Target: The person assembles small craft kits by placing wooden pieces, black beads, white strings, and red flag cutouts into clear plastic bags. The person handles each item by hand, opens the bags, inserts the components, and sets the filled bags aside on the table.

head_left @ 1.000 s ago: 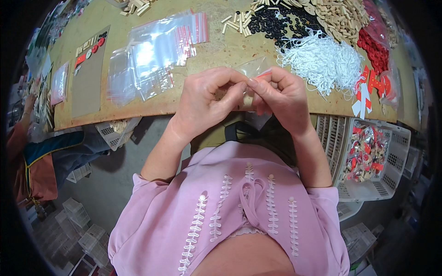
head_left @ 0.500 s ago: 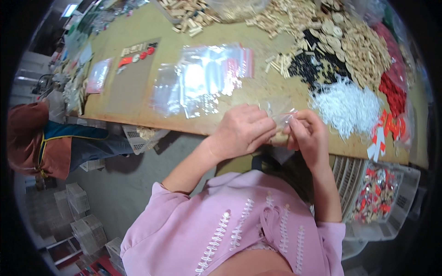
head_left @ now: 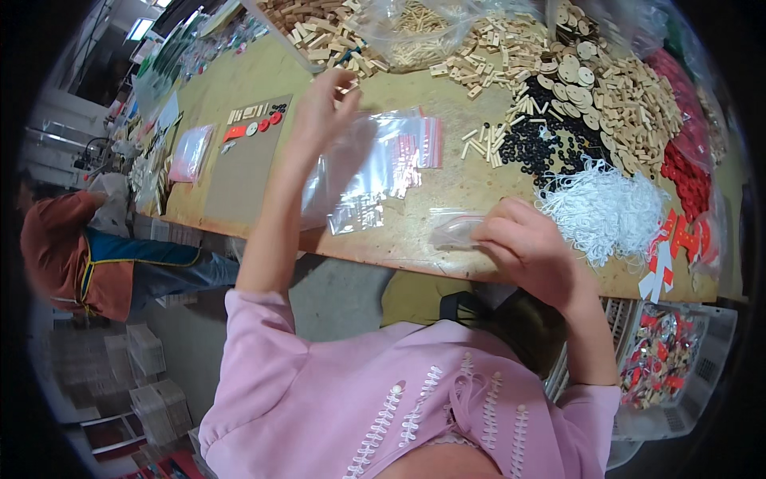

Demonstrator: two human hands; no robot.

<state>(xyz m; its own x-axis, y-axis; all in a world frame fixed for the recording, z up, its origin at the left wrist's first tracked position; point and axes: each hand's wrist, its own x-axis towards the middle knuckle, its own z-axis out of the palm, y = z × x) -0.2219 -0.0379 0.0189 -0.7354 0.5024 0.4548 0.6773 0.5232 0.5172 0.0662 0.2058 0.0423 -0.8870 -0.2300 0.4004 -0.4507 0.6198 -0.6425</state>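
- The person's right hand was drawn in narrow at the near side of the table, thumb and fingers pinched on the end of a small clear bag.
- That bag lay flat and crinkled on the tabletop, close to the front edge, jutting out to the left of the fingers that had hold of it.
- The left hand was stretched far across the table with its fingers curled in; from where I stood I couldn't tell whether it had anything in its grip.
- Just beyond those fingertips spread a heap of pale wooden blocks, at the far side.
- Beneath and to the right of the left forearm lay an overlapping spread of flat clear bags, some with red strips along one edge.
- To the left of that forearm was a grey-brown board, with little wooden, red, white and black pieces set out near its far end.
- Beyond the right hand sat a tangle of white cords, with black rings and a mound of wooden discs behind it.
- Below the table's right end, a white basket held filled packets.
- Away to the left stood a co-worker in a reddish-brown top.
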